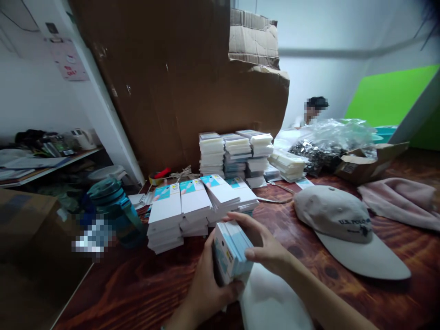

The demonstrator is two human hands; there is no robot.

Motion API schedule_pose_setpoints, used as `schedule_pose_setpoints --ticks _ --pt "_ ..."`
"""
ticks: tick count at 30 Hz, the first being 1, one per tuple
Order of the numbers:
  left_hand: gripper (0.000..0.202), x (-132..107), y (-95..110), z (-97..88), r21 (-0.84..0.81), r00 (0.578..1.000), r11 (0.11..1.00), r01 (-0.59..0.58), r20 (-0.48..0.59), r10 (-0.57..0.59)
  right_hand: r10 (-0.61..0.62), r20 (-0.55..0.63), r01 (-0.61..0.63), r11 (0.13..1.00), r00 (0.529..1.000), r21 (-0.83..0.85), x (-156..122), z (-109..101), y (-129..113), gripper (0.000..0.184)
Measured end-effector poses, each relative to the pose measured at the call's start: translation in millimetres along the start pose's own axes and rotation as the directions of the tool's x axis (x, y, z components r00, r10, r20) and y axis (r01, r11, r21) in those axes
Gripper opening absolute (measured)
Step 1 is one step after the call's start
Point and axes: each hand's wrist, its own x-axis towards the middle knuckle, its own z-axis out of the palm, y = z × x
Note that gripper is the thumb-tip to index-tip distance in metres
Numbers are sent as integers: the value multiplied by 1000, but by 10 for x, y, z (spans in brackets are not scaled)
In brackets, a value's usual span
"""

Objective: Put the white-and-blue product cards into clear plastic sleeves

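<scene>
Held tilted between both hands: a pack of printed cards (228,254), just this side of the card piles (165,220) on the bench (130,284). Gripped at the side and low end by the left hand (206,277); pinched across the top edges by the right hand (263,238). Best to squeeze softly and evenly, tap down any card poking up, and keep every picture facing the same way (easy to miss one turned round). Wise to stay off the piles close by, with uneven edges and probably quick to slide.

Hard to see: most of the left fingers, and the underside of the pack, so no telling whether touching anything below. Under the right forearm (309,284), a white thing (271,298), partly covered and cut off at the bottom; maybe a bag, maybe cloth. By the bottle (120,215), a patch (94,236) blurred into squares, impossible to name. Far back, a clear plastic bag (343,130) near shiny bits (312,153), too jumbled to tell, and a person (314,110), mostly hidden.
</scene>
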Motion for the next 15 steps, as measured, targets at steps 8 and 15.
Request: schedule_pose_setpoints --ticks 8,15 --pt "98 23 3 -7 -6 998 998 60 1 -60 -14 -76 17 999 997 44 -14 50 -13 66" --pt "88 -4 58 7 162 999 987 21 -31 -16 -21 -159 45 988 987 149 0 49 -51 49"
